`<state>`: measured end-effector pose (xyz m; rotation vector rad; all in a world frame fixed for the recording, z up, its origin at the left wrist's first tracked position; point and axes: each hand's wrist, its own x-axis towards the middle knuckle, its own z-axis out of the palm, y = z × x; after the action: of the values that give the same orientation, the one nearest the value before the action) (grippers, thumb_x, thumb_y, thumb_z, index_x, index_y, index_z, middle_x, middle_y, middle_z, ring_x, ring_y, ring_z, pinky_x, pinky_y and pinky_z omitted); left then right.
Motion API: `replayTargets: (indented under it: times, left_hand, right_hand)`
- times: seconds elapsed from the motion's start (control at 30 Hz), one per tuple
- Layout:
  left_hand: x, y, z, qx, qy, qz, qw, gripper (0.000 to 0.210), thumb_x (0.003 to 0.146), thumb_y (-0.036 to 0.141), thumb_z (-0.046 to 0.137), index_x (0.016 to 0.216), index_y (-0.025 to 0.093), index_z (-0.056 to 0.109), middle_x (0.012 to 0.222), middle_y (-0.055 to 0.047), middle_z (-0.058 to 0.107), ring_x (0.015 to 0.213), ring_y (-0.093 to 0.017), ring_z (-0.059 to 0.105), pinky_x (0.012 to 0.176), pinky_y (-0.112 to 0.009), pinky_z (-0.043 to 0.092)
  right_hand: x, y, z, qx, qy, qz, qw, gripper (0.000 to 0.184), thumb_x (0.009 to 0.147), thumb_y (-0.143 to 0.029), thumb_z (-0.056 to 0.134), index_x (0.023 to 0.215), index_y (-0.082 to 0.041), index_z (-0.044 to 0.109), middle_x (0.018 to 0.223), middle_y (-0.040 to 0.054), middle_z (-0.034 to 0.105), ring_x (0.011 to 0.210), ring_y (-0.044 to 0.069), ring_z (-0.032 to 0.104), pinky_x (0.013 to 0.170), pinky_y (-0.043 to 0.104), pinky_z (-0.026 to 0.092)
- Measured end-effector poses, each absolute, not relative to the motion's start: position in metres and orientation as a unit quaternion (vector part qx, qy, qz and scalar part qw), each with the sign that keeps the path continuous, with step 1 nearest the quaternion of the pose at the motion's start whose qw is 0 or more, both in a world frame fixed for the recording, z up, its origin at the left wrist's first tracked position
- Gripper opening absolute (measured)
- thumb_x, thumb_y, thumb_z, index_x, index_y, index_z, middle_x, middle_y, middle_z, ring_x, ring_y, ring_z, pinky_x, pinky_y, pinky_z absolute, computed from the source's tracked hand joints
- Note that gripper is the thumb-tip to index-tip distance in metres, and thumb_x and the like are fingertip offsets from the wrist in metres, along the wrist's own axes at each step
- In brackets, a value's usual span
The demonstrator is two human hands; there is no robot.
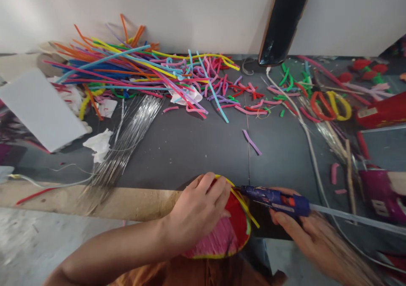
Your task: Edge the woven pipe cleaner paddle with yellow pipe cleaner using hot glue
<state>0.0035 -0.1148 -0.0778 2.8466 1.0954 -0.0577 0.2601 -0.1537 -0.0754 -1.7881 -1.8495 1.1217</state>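
My right hand [296, 224] grips a blue hot glue gun [272, 200], its nozzle pointing left at the rim of a rounded pink and red craft piece [218, 238]. A clear glue stick [352, 219] sticks out of the gun's rear. The piece has a yellow edging, and a loose end of yellow pipe cleaner [250, 216] hangs off its right side. Over the top of this piece bends my left hand [199, 210], fingers closed on its upper edge. The fingertips and part of the rim are hidden.
Behind lies a heap of coloured pipe cleaners [127, 68], with cut bits [252, 142] around it. Wire stems [127, 138] lie at left near a white box [42, 110]. A phone [285, 22] leans on the wall, its white cable [309, 140] running along the right.
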Motion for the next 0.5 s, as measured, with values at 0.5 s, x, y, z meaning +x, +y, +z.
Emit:
replayTargets:
  times: [0.5]
  left_hand:
    - [0.004,-0.116,-0.078,0.930,0.365,-0.019,0.047,0.061,0.084,0.055,0.057,0.126,0.011,0.052,0.117,-0.008,0.055,0.104,-0.024,0.048,0.088,-0.034,0.048]
  right_hand:
    - [0.253,-0.153,-0.065,-0.637,-0.626,0.412,0.179,0.027,0.083,-0.041,0.050,0.107,-0.028,0.054,0.076,-0.0018,0.072,0.064,0.018,0.069,0.058,0.024,0.058]
